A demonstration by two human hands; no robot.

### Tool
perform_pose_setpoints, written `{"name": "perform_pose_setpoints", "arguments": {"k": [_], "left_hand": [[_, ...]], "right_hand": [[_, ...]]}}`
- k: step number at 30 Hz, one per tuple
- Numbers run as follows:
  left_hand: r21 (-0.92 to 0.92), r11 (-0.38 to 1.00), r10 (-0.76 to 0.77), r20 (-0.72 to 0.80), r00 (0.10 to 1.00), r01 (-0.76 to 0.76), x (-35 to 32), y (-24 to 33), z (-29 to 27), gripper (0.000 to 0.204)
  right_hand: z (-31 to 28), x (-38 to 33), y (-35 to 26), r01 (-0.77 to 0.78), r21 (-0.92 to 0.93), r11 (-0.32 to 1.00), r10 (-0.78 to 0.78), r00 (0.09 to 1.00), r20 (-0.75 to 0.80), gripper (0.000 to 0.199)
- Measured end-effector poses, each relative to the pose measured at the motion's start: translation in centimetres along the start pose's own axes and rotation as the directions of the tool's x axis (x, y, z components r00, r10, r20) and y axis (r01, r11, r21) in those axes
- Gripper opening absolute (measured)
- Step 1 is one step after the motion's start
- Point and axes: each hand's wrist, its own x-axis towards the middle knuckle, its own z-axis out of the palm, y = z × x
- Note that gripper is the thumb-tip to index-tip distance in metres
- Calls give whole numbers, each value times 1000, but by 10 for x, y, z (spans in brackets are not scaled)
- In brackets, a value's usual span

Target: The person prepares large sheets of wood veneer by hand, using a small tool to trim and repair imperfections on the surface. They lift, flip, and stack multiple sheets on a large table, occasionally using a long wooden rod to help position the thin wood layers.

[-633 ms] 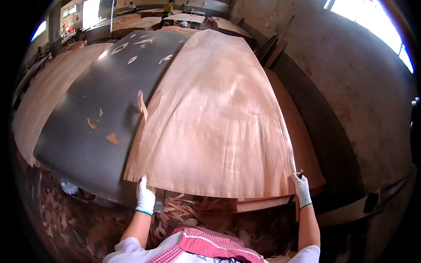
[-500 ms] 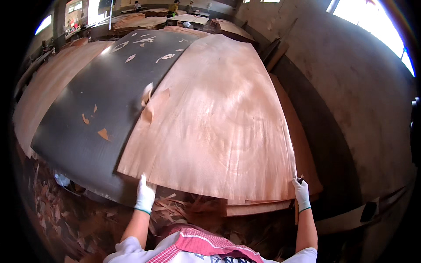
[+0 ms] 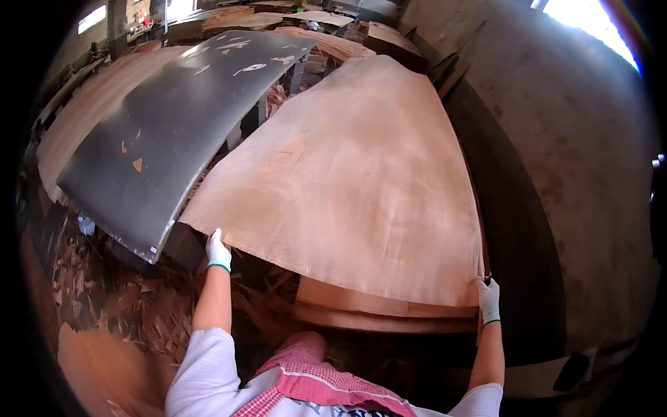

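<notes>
A broad, thin sheet of reddish-brown wood veneer (image 3: 361,187) stretches out in front of me. My left hand (image 3: 218,251), in a white glove with a green cuff edge, grips its near left corner area, the thumb on top. At the near right corner my right hand (image 3: 489,300), gloved alike, is closed on the edge. A small dark object, too small to name, shows by its fingers. Under the sheet lies a stack of veneer (image 3: 361,304), its near edges showing between my hands. The left part of the sheet is raised above its surroundings.
To the left stands a dark-topped table (image 3: 160,139) with veneer scraps (image 3: 137,165) on it; beyond it lies another pale veneer sheet (image 3: 90,125). Torn veneer pieces (image 3: 97,285) litter the floor. A wall (image 3: 556,153) rises on the right. More stacks (image 3: 326,43) stand far off.
The veneer sheet has come off the dark table toward the right, opening a gap between them. My left hand has lifted its corner; the curled scraps at its left edge no longer show there.
</notes>
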Motion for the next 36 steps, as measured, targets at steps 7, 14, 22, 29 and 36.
{"name": "perform_pose_setpoints", "arguments": {"k": [7, 14, 22, 29, 36], "left_hand": [[331, 924, 243, -118, 963, -192, -25, -95, 31, 42], [292, 944, 164, -16, 986, -152, -86, -176, 65, 39], [455, 851, 255, 82, 963, -264, -134, -215, 91, 44], [567, 773, 287, 87, 954, -284, -234, -257, 111, 44], [428, 892, 197, -70, 978, -148, -204, -330, 113, 56]], "right_hand": [[-50, 82, 75, 15, -120, 993, -17, 1000, -12, 19], [-112, 131, 106, -8, -383, 924, -22, 997, -74, 20], [-142, 147, 147, -66, -479, 875, 17, 994, -105, 24], [-176, 150, 194, -77, -645, 760, 19, 995, -98, 30], [-203, 218, 252, -34, -697, 717, 1, 999, -49, 32]]}}
